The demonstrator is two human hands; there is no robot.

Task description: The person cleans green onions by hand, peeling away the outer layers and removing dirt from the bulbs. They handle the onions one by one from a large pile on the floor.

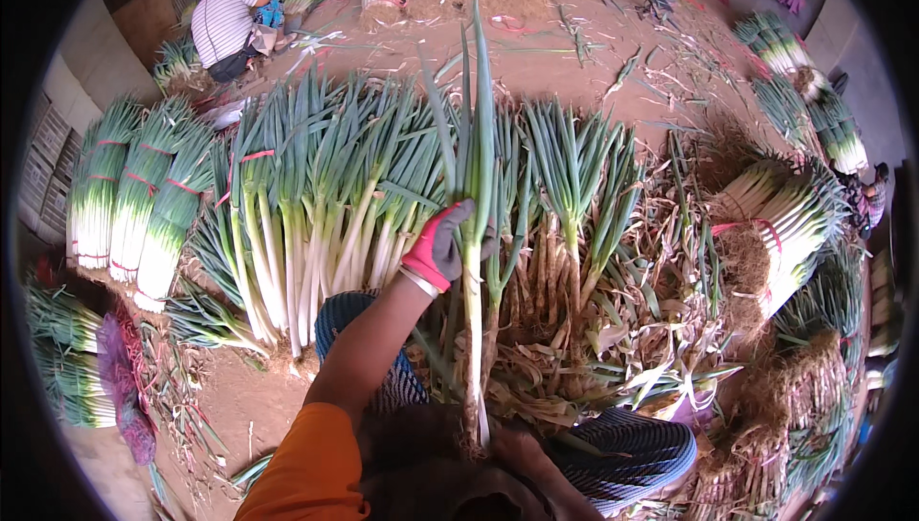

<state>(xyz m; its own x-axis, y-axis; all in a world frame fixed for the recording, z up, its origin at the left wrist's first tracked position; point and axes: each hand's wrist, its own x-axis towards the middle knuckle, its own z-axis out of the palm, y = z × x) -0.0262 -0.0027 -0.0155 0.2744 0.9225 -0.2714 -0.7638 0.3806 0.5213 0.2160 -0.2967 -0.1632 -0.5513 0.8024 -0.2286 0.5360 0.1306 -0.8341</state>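
My left hand [442,243], in a red and grey glove, is closed around a tall green onion [473,315] at the base of its leaves. The green onion stands nearly upright in front of me, leaves up, with its brown roots [471,440] low down near my lap. My right hand [515,446] is beside that root end; its fingers are mostly hidden. To the left of the held stalk leans a row of clean white-stemmed green onions [302,243]. On its right stand untrimmed green onions [550,263] with brown, dry outer skins.
Tied bundles [144,200] lie at the left, and another bundle [780,239] with roots lies at the right. Peeled dry leaves [661,310] are heaped right of centre. A purple mesh bag [124,387] is at lower left. Another person [228,25] crouches at the far left.
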